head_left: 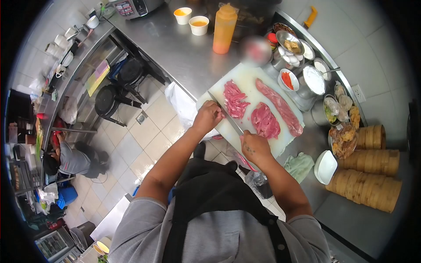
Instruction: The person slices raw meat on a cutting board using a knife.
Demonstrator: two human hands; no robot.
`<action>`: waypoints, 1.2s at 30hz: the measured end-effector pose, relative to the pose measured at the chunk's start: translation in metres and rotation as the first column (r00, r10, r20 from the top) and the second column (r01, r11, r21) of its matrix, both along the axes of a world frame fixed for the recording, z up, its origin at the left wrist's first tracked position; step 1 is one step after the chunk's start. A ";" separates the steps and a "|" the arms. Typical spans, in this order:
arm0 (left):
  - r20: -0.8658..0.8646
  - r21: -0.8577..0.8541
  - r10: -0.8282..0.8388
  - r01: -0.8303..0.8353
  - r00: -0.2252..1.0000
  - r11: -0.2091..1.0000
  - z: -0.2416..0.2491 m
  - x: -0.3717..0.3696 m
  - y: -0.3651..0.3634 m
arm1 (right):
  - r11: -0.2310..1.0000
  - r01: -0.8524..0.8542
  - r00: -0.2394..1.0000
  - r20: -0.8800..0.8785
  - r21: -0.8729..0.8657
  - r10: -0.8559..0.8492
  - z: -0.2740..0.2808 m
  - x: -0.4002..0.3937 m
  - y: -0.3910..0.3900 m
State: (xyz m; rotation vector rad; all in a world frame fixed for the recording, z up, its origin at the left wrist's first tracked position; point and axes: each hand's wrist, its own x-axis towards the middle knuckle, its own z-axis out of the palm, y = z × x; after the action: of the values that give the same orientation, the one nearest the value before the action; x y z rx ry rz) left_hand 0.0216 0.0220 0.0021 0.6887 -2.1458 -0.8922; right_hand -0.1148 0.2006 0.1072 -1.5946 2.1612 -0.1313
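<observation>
Curled at the cutting board's (244, 75) left corner is the left hand (209, 116) (its hold I cannot tell). Meat strips (236, 100) lie beside it; the right hand (255, 149) grips the knife (233, 122) by the near edge; meat slices (265, 121) heap toward the right; a long meat piece (280, 105) lines the far edge.

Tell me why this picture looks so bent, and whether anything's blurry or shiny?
Head view: probably a very wide lens, since straight edges bow and the corners go dark; head view: a blurred patch beside the orange squeeze bottle, too smeared to identify; head view: pale glare on the floor tiles, while the long meat strip looks fairly clear.
</observation>
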 end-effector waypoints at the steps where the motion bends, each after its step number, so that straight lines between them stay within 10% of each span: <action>1: 0.017 -0.021 0.013 -0.012 1.000 1.000 -0.001 -0.001 0.000 | 1.000 -0.001 1.000 -0.001 0.005 0.001 0.003 0.000 0.004; 10: 0.106 -0.065 -0.127 0.134 0.986 0.989 -0.002 -0.008 -0.013 | 0.975 0.011 0.994 0.112 -0.222 0.015 -0.065 -0.003 -0.050; 19: 0.098 -0.047 -0.081 0.086 0.992 0.995 -0.003 -0.010 -0.011 | 0.981 0.112 0.986 0.109 0.156 -0.130 -0.047 -0.007 0.000; 21: 0.109 -0.050 -0.142 0.148 0.984 0.988 0.000 -0.010 -0.011 | 0.992 0.080 0.974 0.220 -0.095 -0.058 -0.081 -0.012 -0.016; 28: -0.128 0.135 0.013 0.004 0.992 0.991 0.025 -0.019 -0.008 | 0.949 0.307 0.941 0.172 -0.066 -0.292 -0.010 -0.028 -0.053; 36: 0.045 0.307 -0.151 0.130 0.988 0.943 0.063 -0.055 -0.034 | 0.848 0.493 0.860 0.260 -0.195 -0.440 0.036 -0.042 -0.031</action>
State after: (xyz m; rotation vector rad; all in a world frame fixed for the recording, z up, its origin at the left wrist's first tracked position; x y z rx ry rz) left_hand -0.0337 -0.0121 0.0652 0.7302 -2.1603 -1.3128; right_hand -0.1570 0.1695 0.1428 -1.0708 2.3924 -0.7245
